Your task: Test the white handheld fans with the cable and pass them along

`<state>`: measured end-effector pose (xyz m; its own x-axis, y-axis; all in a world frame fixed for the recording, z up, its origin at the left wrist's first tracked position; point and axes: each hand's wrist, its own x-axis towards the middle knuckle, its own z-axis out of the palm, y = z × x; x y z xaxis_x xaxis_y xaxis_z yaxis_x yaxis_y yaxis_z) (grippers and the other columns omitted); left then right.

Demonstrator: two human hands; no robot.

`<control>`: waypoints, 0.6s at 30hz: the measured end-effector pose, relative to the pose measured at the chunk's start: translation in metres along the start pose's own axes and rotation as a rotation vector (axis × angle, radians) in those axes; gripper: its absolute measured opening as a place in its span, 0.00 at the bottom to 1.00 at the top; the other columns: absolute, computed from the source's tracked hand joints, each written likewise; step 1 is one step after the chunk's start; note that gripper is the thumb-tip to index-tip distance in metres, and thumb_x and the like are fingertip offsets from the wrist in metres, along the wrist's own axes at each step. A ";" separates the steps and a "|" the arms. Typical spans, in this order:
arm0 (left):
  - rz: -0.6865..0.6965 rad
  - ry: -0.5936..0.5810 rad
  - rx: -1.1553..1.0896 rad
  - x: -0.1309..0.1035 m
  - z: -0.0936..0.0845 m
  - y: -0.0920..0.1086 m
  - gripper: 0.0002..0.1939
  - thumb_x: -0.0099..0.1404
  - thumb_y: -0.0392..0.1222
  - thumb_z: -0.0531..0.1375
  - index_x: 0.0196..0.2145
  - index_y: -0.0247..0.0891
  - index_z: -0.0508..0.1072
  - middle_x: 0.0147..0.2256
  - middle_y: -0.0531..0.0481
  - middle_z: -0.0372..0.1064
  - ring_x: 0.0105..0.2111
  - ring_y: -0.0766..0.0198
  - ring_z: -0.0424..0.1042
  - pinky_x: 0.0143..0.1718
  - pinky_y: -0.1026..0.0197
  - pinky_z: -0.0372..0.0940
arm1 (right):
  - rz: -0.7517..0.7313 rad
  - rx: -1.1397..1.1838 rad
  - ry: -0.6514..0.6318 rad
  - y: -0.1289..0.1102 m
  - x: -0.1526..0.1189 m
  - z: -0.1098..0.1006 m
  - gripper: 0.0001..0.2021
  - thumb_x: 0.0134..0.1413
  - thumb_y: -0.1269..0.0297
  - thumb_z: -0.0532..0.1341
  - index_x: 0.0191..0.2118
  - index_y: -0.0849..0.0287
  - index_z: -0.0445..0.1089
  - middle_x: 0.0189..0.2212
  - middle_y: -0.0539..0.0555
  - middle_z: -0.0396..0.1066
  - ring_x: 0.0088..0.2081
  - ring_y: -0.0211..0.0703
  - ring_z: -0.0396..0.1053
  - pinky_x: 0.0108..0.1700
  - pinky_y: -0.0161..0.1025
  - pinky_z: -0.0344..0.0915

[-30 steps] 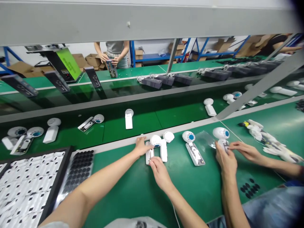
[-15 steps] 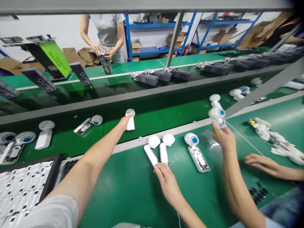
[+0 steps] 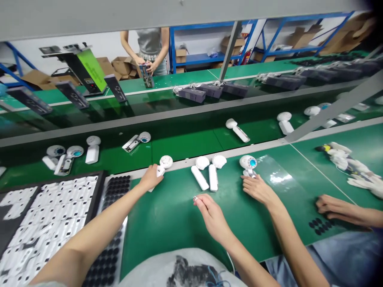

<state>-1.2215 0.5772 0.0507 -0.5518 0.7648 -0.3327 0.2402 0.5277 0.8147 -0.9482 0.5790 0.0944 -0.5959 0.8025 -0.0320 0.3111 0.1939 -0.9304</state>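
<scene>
My left hand [image 3: 153,177] is closed around the handle of a white handheld fan [image 3: 166,162], its round head pointing away, at the near table's far edge. Between the thumb and fingers of my right hand [image 3: 211,213] is a small white cable plug [image 3: 195,198]; a white cable [image 3: 230,261] shows below that wrist. Just beyond it, two white fans [image 3: 213,177] lie side by side on the green table, apart from my fingers. To the right, a co-worker's hand [image 3: 257,187] touches a fan with a blue centre [image 3: 248,162].
More fans lie on the green belt [image 3: 185,139], one with its handle uncovered [image 3: 131,142]. At left are a tray of white shells [image 3: 60,203] and a sheet of black discs [image 3: 115,195]. A metal post [image 3: 329,111] slants at right, near gloves [image 3: 350,163]. Another person stands across.
My left hand has brought its fan from the belt back to the table edge. My right hand has drawn away from the two fans. The co-worker's raised fan has left their hand.
</scene>
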 end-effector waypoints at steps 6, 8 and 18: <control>-0.108 -0.246 -0.163 -0.040 -0.022 0.017 0.17 0.51 0.42 0.58 0.38 0.32 0.65 0.37 0.39 0.66 0.42 0.50 0.66 0.38 0.53 0.63 | 0.004 -0.022 0.030 -0.009 -0.014 -0.005 0.15 0.59 0.58 0.46 0.31 0.59 0.65 0.30 0.52 0.65 0.35 0.41 0.63 0.39 0.37 0.58; -0.132 -0.394 -0.392 -0.059 -0.025 0.030 0.18 0.58 0.45 0.49 0.42 0.31 0.64 0.40 0.38 0.67 0.40 0.54 0.68 0.35 0.54 0.66 | 0.035 -0.032 0.016 -0.014 -0.019 -0.007 0.14 0.59 0.57 0.46 0.32 0.58 0.65 0.26 0.50 0.63 0.31 0.39 0.63 0.35 0.35 0.58; -0.395 -0.614 -0.994 -0.137 0.014 0.054 0.15 0.60 0.41 0.52 0.42 0.30 0.68 0.30 0.45 0.70 0.26 0.64 0.70 0.24 0.63 0.67 | -0.012 -0.055 -0.122 -0.054 -0.030 0.003 0.13 0.60 0.63 0.46 0.30 0.58 0.63 0.24 0.47 0.62 0.28 0.35 0.60 0.33 0.33 0.55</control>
<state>-1.1221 0.5061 0.1337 0.0828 0.8051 -0.5874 -0.7178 0.4570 0.5253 -0.9493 0.5428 0.1444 -0.6841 0.7262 -0.0682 0.3414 0.2362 -0.9098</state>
